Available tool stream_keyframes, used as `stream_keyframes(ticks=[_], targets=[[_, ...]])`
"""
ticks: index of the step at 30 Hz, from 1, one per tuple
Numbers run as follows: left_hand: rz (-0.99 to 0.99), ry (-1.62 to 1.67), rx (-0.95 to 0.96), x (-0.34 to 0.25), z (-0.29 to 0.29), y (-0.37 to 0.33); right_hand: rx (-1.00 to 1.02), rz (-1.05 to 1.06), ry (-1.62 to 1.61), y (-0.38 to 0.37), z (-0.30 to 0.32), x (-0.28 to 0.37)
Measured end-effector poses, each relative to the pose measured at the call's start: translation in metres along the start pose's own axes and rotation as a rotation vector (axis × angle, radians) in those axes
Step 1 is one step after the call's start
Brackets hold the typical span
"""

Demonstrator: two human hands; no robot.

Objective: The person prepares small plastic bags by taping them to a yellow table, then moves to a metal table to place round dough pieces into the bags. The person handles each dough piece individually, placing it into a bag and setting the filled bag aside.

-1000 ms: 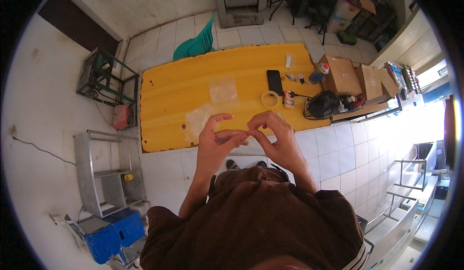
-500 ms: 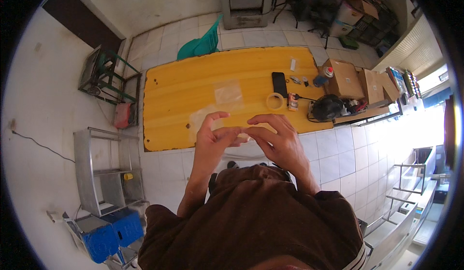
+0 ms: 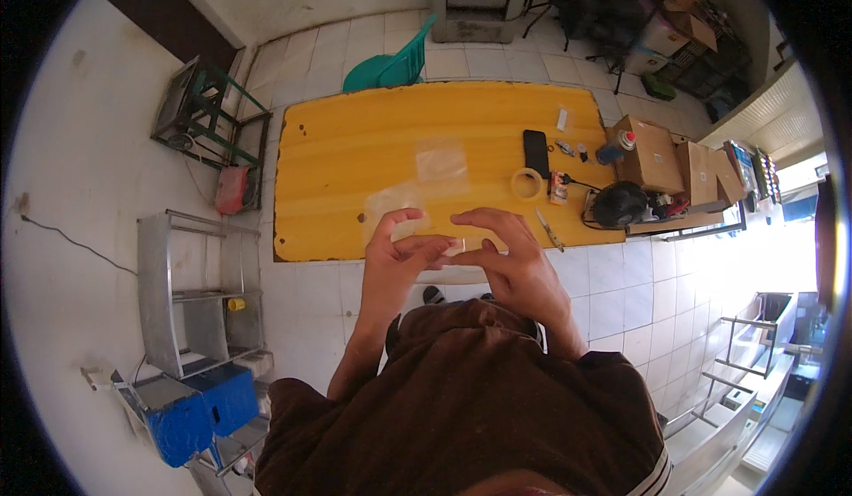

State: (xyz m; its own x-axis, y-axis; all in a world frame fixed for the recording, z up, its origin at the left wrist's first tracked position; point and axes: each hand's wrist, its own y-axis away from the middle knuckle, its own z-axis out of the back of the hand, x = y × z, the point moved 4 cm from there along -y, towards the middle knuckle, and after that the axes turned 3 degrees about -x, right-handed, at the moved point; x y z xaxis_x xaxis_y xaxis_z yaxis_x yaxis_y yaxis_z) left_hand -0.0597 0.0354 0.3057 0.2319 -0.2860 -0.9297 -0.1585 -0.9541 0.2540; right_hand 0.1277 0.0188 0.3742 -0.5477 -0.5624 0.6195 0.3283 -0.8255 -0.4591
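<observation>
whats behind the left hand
Behind the left hand lies a clear plastic piece on the yellow table; its upper part shows. The hand hides its near part, and whether anything else lies there cannot be seen.

No lettering or number is legible. Between two and three o'clock from the view's centre, markings on the brown cardboard box [image 3: 648,141], red-capped blue can [image 3: 611,153] and orange-and-white packet [image 3: 558,189] are too small to read.

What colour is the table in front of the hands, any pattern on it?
The table is yellow with a few dark spots, best seen in the head view.
</observation>
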Motion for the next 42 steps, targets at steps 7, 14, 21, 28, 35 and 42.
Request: stream_keyframes(ticks=[7,14,21,28,35,42], targets=[[-0.084,-0.159,-0.014,0.021,0.014,0.001,0.166,-0.307,-0.153,-0.006,-0.040,-0.030],[-0.212,-0.311,-0.512,0.099,0.082,-0.037,0.439,-0.270,-0.033,-0.045,-0.104,-0.174],[-0.047,-0.932,-0.747,0.229,0.189,-0.110,-0.061,0.012,0.372,-0.125,-0.141,-0.300],[0.287,-1.364,-0.796,0.273,0.180,-0.166,0.290,0.000,0.498,-0.039,-0.236,-0.379],[0.477,-1.063,-0.847,0.302,0.189,-0.176,-0.014,-0.671,0.321,-0.010,-0.241,-0.418],[0.244,-1.110,-0.600,0.305,0.201,-0.192,0.286,-1.000,0.423,-0.019,-0.285,-0.445]])
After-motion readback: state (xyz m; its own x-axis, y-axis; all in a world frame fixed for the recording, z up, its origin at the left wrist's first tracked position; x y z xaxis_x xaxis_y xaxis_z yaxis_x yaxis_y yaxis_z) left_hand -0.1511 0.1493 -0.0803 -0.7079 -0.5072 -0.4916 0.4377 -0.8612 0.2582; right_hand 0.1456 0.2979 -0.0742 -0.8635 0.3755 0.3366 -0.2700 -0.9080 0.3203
